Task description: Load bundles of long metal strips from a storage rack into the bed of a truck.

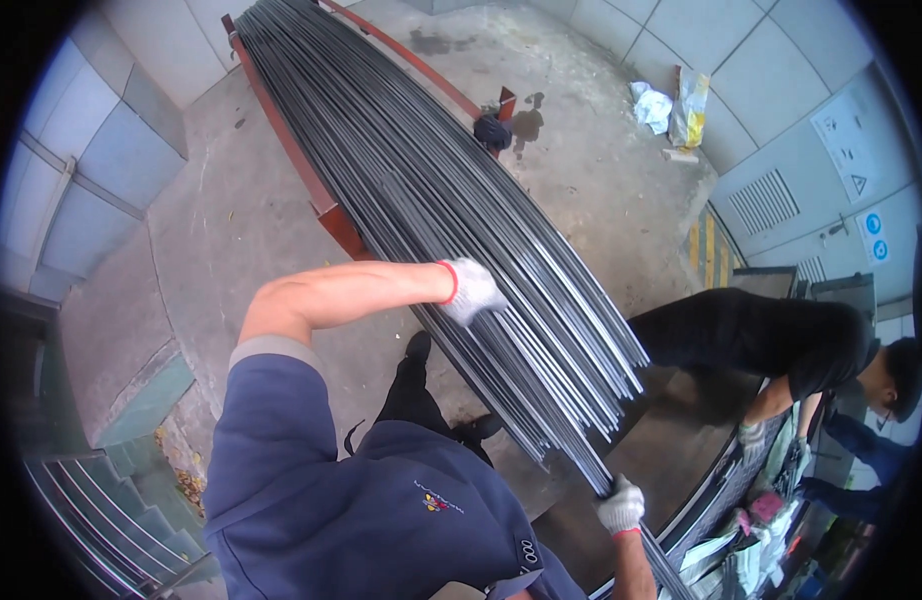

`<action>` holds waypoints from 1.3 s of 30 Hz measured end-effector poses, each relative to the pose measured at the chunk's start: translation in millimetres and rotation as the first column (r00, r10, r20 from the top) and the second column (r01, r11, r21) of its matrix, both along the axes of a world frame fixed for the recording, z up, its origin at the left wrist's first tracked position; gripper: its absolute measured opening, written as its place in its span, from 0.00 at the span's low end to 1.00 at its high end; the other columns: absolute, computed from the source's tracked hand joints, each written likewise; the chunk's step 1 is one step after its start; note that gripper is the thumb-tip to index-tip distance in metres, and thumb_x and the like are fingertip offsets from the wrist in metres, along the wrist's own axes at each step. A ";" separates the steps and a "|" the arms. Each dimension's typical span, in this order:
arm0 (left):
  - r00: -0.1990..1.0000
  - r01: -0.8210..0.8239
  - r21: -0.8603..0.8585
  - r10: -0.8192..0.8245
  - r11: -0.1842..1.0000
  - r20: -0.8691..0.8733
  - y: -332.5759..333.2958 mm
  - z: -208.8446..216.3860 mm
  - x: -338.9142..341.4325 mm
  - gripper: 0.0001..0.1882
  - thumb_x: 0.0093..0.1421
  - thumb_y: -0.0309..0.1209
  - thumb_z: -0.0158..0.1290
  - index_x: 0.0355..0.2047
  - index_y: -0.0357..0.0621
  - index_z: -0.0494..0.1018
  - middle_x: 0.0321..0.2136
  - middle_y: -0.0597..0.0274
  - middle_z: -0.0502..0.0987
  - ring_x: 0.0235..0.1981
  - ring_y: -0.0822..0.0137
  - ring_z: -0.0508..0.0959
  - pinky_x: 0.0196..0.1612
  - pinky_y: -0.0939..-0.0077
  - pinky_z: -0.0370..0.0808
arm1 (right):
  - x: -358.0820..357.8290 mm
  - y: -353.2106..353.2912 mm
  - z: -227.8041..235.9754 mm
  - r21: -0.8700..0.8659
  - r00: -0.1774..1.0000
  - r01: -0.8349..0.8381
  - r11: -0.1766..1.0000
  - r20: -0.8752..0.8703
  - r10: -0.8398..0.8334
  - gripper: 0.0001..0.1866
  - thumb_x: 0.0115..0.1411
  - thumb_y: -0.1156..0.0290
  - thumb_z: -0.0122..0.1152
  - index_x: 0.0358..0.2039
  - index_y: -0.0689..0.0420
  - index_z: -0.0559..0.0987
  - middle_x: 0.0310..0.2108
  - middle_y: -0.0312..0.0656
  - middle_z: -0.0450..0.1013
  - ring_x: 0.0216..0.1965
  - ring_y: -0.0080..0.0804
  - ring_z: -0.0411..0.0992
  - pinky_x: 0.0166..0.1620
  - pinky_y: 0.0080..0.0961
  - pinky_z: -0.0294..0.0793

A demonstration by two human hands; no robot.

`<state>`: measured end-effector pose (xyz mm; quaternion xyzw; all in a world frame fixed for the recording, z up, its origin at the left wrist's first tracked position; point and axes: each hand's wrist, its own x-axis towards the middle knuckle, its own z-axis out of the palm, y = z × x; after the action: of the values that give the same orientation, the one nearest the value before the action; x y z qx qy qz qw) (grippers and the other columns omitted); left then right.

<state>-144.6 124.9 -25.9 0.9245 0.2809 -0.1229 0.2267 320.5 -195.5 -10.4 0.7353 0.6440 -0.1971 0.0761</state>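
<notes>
A long stack of dark, thin metal rods (381, 180) runs from the far left down toward me at the right. My left hand (473, 290), in a white knit glove with a red cuff, is closed over rods at the middle of the stack; its fingertips are partly hidden. Lower down at the right, my right hand (621, 505), gloved the same way, wraps round a narrow bundle of rods (591, 462) that sticks out past the stack's near ends. The bundle continues below that hand toward the lower edge.
A red metal rack (281, 125) bears the stack. At the right a co-worker (751, 335) bends over a bin of scraps (756, 530). White and yellow bags (689, 108) lie by the wall cabinet (781, 190). Steps with railings (111, 520) are at lower left.
</notes>
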 end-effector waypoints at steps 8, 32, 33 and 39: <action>0.456 -0.874 0.223 0.566 0.432 0.687 -20.5 -10.7 -71.3 0.30 0.49 0.24 0.62 0.55 0.40 0.74 0.52 0.47 0.77 0.57 0.45 0.76 0.64 0.55 0.73 | -115.9 116.0 -5.7 -0.108 0.998 0.005 0.994 0.059 0.001 0.23 0.47 0.60 0.73 0.43 0.56 0.83 0.36 0.56 0.83 0.42 0.57 0.82 0.47 0.48 0.82; -0.288 0.505 -0.838 0.874 -0.208 -0.391 -105.5 -87.3 130.3 0.09 0.65 0.33 0.56 0.39 0.40 0.79 0.35 0.55 0.82 0.37 0.59 0.81 0.50 0.59 0.79 | -119.0 116.5 -39.5 0.118 0.991 -0.132 0.984 -0.006 0.134 0.30 0.47 0.62 0.79 0.48 0.57 0.77 0.41 0.53 0.81 0.42 0.54 0.82 0.46 0.45 0.82; -0.325 0.506 -0.839 0.857 -0.200 -0.400 -104.7 -81.0 131.7 0.09 0.63 0.31 0.55 0.38 0.39 0.78 0.34 0.54 0.81 0.36 0.58 0.81 0.49 0.59 0.79 | -94.8 94.6 -37.7 0.106 0.993 -0.103 0.989 0.063 0.097 0.31 0.45 0.64 0.80 0.49 0.58 0.78 0.41 0.52 0.81 0.43 0.54 0.81 0.47 0.46 0.82; -0.349 0.636 -0.759 0.825 -0.139 -0.444 -106.1 -96.3 125.0 0.10 0.57 0.25 0.56 0.40 0.39 0.75 0.26 0.57 0.75 0.33 0.56 0.79 0.52 0.52 0.80 | 44.4 -17.8 -19.8 0.217 0.981 -0.141 0.966 0.165 0.106 0.32 0.43 0.65 0.75 0.49 0.58 0.75 0.41 0.52 0.78 0.45 0.56 0.77 0.51 0.50 0.76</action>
<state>-19.6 18.8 -122.2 -0.1021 0.2752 0.5446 0.7857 364.9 -213.3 -30.2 0.7105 0.6992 -0.0602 0.0525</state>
